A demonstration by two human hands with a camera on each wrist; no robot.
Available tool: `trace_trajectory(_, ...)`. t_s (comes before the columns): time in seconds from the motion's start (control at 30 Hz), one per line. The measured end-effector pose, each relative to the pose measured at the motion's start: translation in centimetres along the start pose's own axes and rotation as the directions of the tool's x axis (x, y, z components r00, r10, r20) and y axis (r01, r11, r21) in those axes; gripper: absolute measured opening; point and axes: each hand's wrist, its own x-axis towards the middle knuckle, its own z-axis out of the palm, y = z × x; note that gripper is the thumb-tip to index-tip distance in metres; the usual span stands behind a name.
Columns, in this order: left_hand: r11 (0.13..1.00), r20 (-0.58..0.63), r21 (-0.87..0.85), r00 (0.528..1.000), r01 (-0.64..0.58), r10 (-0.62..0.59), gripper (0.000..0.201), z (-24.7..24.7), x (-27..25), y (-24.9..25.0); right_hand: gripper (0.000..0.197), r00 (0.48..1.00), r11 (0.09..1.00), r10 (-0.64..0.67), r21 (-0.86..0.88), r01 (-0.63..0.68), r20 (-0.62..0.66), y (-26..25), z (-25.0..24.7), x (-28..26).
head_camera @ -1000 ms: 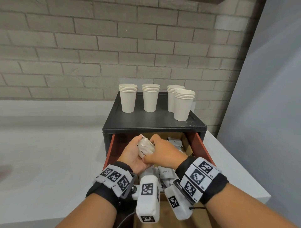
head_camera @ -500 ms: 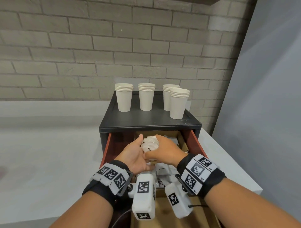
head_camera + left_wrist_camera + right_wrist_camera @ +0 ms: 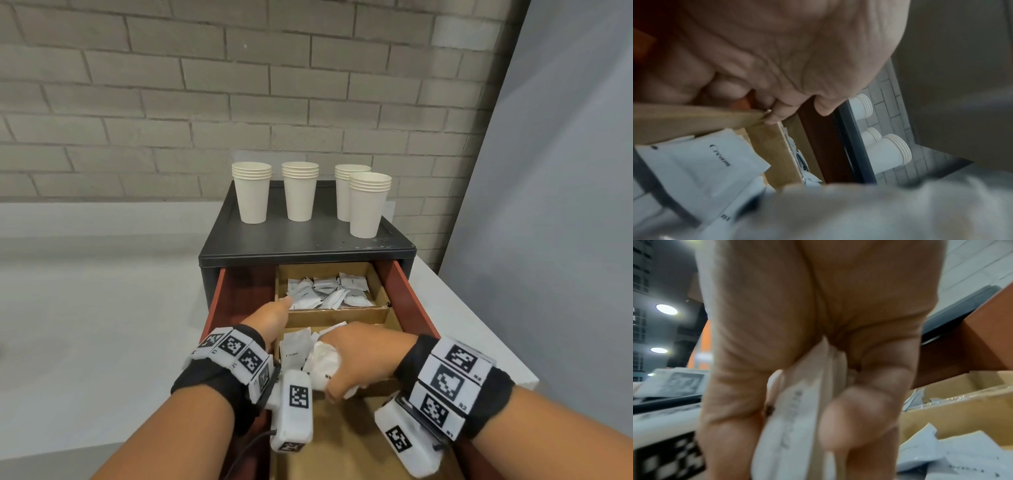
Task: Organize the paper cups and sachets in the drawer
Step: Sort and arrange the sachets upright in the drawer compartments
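The task looks about half done: sachets (image 3: 325,291) fill the drawer's (image 3: 407,298) 12 o'clock compartment, the right hand (image 3: 359,356) clutches a bundle (image 3: 322,363), the left hand (image 3: 270,318) pinches the cardboard divider (image 3: 694,116), and the paper cups (image 3: 253,192) wait on top.

Matt off-white paper cups (image 3: 252,195) stand on a smooth black cabinet top (image 3: 308,240), above brown cardboard dividers (image 3: 339,313) holding slightly glossy white sachets (image 3: 325,294).

The left hand (image 3: 789,53) fills the top, fingertips (image 3: 777,113) touching a cardboard divider (image 3: 694,118) above a "Cream" sachet (image 3: 711,162), with stacked paper cups (image 3: 888,152) beyond the drawer's red wall (image 3: 826,146).
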Motion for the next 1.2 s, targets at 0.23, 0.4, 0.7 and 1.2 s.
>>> trace_trajectory(0.23, 0.998, 0.064, -0.046, 0.997, 0.047, -0.044, 0.063, -0.5, -0.8, 0.5, 0.025, 0.996, 0.990, -0.035, -0.132, 0.046, 0.084, -0.3, 1.8, -0.8)
trace_trajectory(0.4, 1.000, 0.037, 0.029, 0.999, 0.011, -0.012, 0.056, -0.2, -1.7, 0.2, 0.021, 0.985, 0.967, -0.018, -0.248, 0.060, 0.170, -1.1, 3.6, -0.8)
trace_trajectory(0.7, 0.944, 0.007, 0.329, 0.999, 0.033, -0.038, 0.049, 0.6, -3.8, -1.0, 0.031, 0.977, 0.880, -0.125, -0.436, 0.191, 0.176, -3.2, 5.8, 0.4)
trace_trajectory(1.2, 0.939, 0.005, 0.324, 0.993, 0.111, -0.119, 0.045, -0.1, -3.9, -2.2, 0.043, 0.993, 0.909, 0.103, -0.400, -0.116, -0.056, -2.8, 4.5, -0.3)
